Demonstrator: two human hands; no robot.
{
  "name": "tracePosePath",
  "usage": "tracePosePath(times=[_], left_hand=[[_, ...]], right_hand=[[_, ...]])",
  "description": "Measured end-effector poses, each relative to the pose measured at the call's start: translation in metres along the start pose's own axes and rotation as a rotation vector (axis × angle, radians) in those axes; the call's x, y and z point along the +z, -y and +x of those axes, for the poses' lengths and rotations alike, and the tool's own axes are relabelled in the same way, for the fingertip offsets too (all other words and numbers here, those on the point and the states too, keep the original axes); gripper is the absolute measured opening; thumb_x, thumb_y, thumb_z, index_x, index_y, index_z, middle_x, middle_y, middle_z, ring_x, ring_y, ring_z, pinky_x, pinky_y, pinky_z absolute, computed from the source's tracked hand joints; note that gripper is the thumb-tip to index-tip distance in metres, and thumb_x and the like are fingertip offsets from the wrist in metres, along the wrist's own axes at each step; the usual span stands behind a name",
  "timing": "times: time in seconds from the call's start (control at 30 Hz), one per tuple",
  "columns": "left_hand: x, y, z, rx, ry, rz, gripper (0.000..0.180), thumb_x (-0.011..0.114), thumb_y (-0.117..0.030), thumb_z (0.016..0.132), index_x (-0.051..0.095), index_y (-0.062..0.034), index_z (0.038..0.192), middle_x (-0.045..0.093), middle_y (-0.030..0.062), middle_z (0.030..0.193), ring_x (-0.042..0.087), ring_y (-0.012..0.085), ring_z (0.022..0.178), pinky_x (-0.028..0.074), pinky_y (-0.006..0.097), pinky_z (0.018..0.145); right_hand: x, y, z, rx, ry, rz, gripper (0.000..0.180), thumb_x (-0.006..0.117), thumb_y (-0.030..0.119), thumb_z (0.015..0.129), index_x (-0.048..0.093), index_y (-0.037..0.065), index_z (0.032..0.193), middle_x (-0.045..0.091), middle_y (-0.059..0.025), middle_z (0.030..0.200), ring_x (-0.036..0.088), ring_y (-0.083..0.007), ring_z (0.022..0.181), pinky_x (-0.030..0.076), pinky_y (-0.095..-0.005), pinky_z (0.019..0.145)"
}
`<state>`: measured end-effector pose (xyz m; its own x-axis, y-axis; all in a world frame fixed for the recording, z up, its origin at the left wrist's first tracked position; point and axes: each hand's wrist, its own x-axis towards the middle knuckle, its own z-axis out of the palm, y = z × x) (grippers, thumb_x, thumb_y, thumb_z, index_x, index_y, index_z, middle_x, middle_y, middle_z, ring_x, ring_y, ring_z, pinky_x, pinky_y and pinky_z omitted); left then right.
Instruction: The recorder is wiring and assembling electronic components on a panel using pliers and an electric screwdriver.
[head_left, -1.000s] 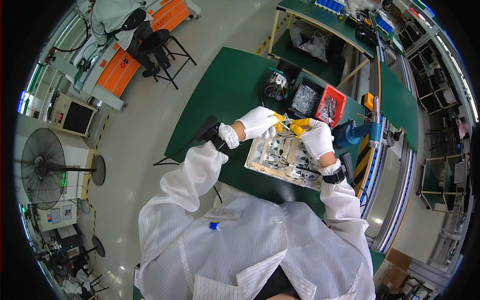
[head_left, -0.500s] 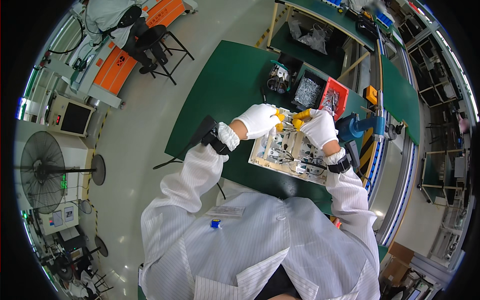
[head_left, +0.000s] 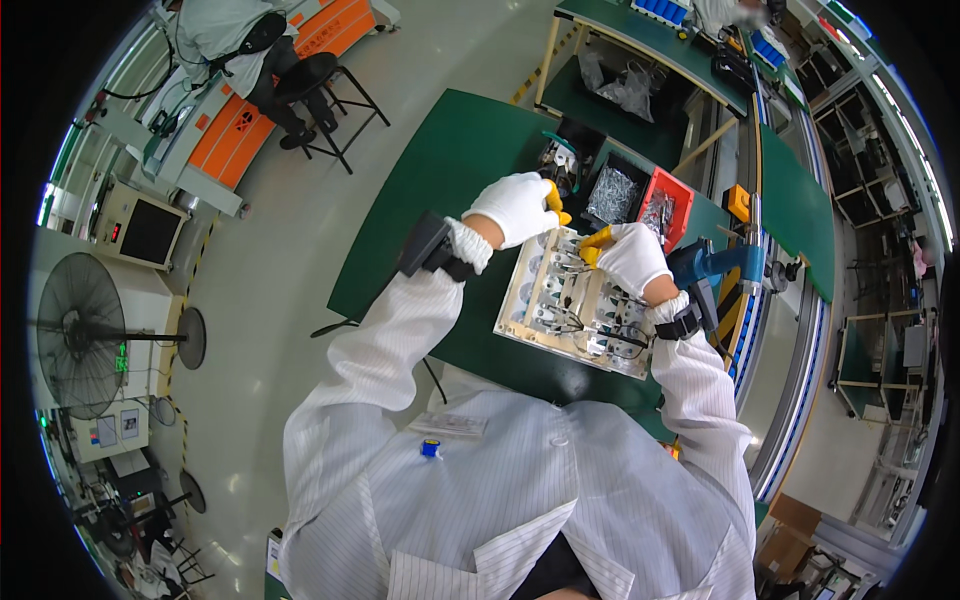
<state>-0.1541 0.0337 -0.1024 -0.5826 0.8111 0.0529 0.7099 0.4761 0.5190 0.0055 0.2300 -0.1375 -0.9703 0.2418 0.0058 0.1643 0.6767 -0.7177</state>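
Note:
Both my hands wear white gloves with yellow fingertips. My left hand (head_left: 518, 208) is just above the far left corner of a cream-coloured tray-like frame (head_left: 520, 318), its fingers curled together. What they hold, if anything, is too small to make out. My right hand (head_left: 632, 260) is over the far right part of the frame, its fingertips closed at the small parts there. Whatever they grip is hidden. Inside the frame are rows of round grey discs and several dark cables (head_left: 565, 318). The frame lies on a green table.
Beyond the frame stand a black bin (head_left: 614, 190) of small metal parts and a red bin (head_left: 666, 206). A dark tool with a green handle (head_left: 560, 160) is left of them. A blue clamp-like device (head_left: 715, 262) stands at the right. A person sits on the far left.
My left hand has moved away from my right hand, up and left off the frame's parts. My right hand has stayed nearly in place, shifting slightly.

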Motion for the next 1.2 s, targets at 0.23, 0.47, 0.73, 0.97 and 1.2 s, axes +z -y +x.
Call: tracePosePath(times=[0.23, 0.47, 0.73, 0.97, 1.2], left_hand=[[0.013, 0.021, 0.033, 0.1, 0.481, -0.291, 0.05, 0.083, -0.046, 0.081, 0.078, -0.0062, 0.111, 0.077, 0.0132, 0.101, 0.072, 0.0257, 0.088, 0.055, 0.031, 0.083], [0.027, 0.028, 0.036, 0.078, 0.511, -0.316, 0.053, 0.084, -0.046, 0.079, 0.077, -0.0049, 0.112, 0.077, 0.0122, 0.102, 0.071, 0.0238, 0.089, 0.055, 0.03, 0.083], [0.034, 0.033, 0.035, 0.042, 0.55, -0.366, 0.056, 0.082, -0.045, 0.081, 0.074, -0.0019, 0.117, 0.076, 0.0128, 0.108, 0.07, 0.0241, 0.094, 0.053, 0.029, 0.088], [0.038, 0.031, 0.03, 0.006, 0.525, -0.386, 0.052, 0.081, -0.042, 0.083, 0.074, -0.0022, 0.117, 0.076, 0.0131, 0.107, 0.07, 0.0241, 0.094, 0.053, 0.029, 0.088], [0.045, 0.038, 0.029, 0.009, 0.501, -0.448, 0.044, 0.078, -0.034, 0.085, 0.075, -0.0024, 0.115, 0.076, 0.0125, 0.105, 0.069, 0.0231, 0.092, 0.053, 0.03, 0.087]], right_hand=[[-0.006, 0.02, -0.001, 0.025, 0.03, -0.069, 0.025, 0.082, 0.013, 0.078, 0.078, -0.003, 0.096, 0.074, -0.0178, 0.078, 0.071, -0.0266, 0.066, 0.057, -0.0314, 0.065], [-0.011, 0.033, -0.003, 0.032, 0.04, -0.08, 0.024, 0.082, 0.015, 0.078, 0.079, -0.001, 0.095, 0.074, -0.0179, 0.078, 0.071, -0.0263, 0.065, 0.056, -0.0317, 0.064], [-0.011, 0.031, 0.0, 0.027, 0.076, -0.087, 0.022, 0.082, 0.014, 0.078, 0.08, 0.001, 0.096, 0.075, -0.0172, 0.08, 0.07, -0.0256, 0.065, 0.056, -0.0309, 0.064], [-0.011, 0.048, -0.006, 0.084, 0.086, -0.14, 0.026, 0.08, 0.021, 0.082, 0.079, 0.001, 0.099, 0.075, -0.0169, 0.083, 0.071, -0.0283, 0.07, 0.057, -0.0332, 0.068], [-0.008, 0.075, -0.014, 0.108, 0.102, -0.414, 0.032, 0.081, 0.029, 0.084, 0.075, 0.003, 0.102, 0.073, -0.0137, 0.09, 0.072, -0.0322, 0.08, 0.057, -0.0368, 0.072]])
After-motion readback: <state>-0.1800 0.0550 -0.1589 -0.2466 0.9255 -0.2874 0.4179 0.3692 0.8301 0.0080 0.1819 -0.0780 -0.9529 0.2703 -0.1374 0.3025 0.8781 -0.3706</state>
